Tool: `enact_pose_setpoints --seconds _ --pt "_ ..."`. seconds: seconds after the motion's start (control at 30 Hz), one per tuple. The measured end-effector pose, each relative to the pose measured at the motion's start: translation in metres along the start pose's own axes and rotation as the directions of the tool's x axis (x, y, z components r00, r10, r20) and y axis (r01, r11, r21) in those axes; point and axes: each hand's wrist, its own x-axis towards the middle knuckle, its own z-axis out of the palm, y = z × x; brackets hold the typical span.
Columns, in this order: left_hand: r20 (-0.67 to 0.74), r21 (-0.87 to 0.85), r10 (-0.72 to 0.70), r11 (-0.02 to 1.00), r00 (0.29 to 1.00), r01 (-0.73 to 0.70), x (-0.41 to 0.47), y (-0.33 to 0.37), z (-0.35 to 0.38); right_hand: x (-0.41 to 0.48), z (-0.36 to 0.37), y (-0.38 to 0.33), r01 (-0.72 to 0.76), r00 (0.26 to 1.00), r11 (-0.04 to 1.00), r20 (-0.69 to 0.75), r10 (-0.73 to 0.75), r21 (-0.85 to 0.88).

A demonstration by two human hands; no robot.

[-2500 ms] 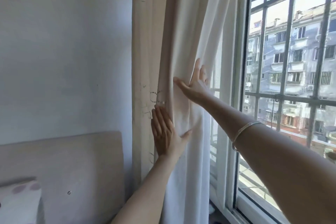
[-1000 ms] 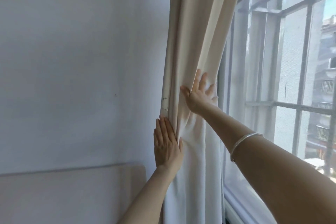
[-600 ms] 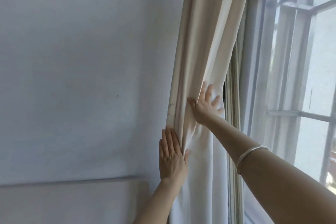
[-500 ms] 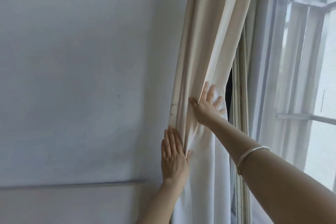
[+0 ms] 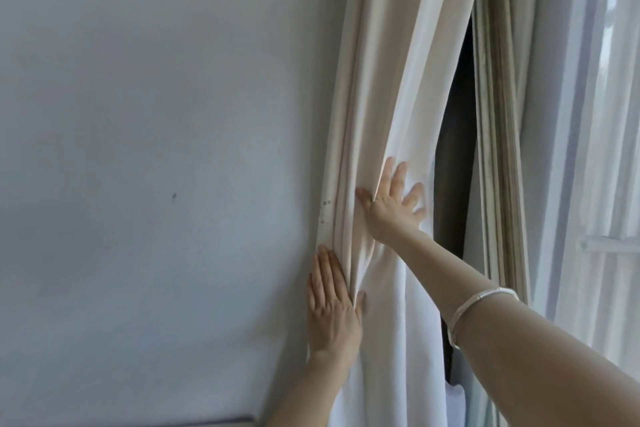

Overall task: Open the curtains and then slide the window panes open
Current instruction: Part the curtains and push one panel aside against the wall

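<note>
Right of centre in the frame hangs the cream curtain (image 5: 391,80), gathered into vertical folds against the pale wall (image 5: 156,132). Both hands lie flat and spread on the cloth, clamped on nothing. Lower down, the left hand (image 5: 332,312) presses the curtain's left edge, fingers pointing up and thumb tucked into a fold. Above and to its right, the right hand (image 5: 391,208) pushes on the folds with fingers fanned; a silver bracelet (image 5: 478,308) circles that forearm. Behind the curtain's right edge shows a dark gap, then a striped second drape (image 5: 498,149). At the far right edge, the bright window (image 5: 609,149) is washed out.
</note>
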Motion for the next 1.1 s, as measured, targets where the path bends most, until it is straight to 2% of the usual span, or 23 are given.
enact_pose_setpoints --seconds 0.27,0.8,1.1 --pt "-0.027 0.028 -0.036 0.999 0.999 0.036 0.028 -0.003 0.030 0.029 0.028 -0.008 -0.024 0.991 1.000 -0.130 0.024 -0.004" --pt "-0.040 0.089 0.010 0.996 0.999 -0.007 0.010 -0.006 0.016 0.014 0.015 0.002 -0.007 1.000 1.000 -0.006 0.007 -0.026" --pt "-0.023 0.084 0.007 0.996 1.000 -0.005 -0.020 -0.014 -0.022 -0.027 -0.024 -0.007 0.005 0.995 1.000 0.097 -0.005 -0.004"
